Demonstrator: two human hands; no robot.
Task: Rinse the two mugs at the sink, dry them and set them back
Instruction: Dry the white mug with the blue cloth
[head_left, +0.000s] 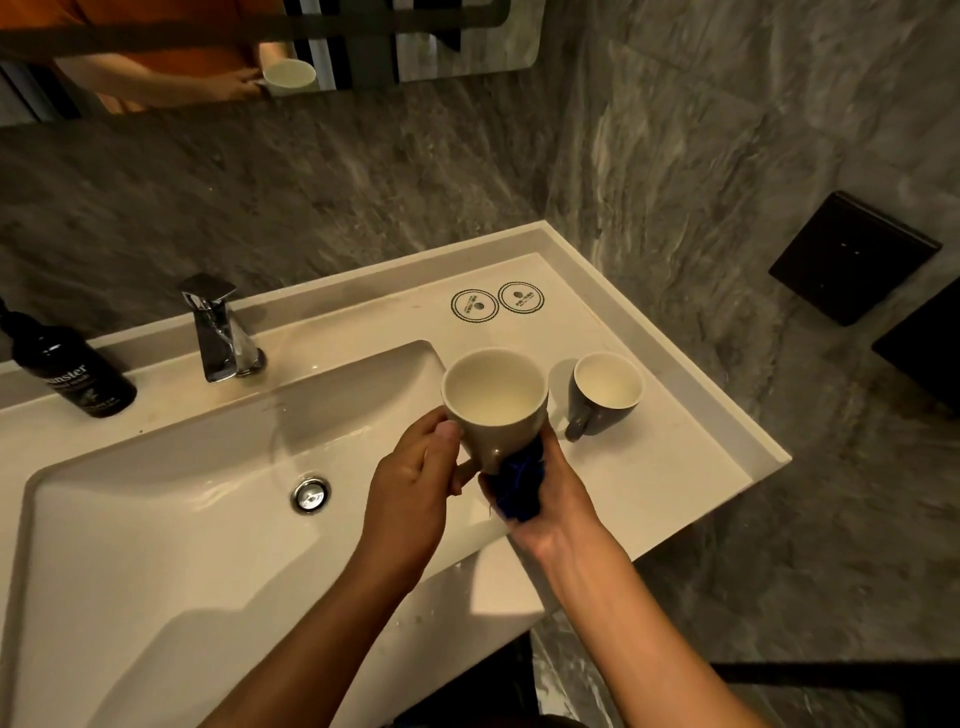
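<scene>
Gripping grey, cream-lined mug (495, 410) upright, left hand (415, 488), right hand (545, 493) pressing seemingly blue cloth (517, 488) against it

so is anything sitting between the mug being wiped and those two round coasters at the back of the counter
Nothing visible. The grey white-lined mug is held up; bare white counter leads to the round printed coasters. The second dark mug stands off to the right.

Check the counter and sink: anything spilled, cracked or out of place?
Nothing stands out. The held mug and the mug on the counter look intact and upright; only water droplets on the sink's front edge, expected from rinsing.
</scene>
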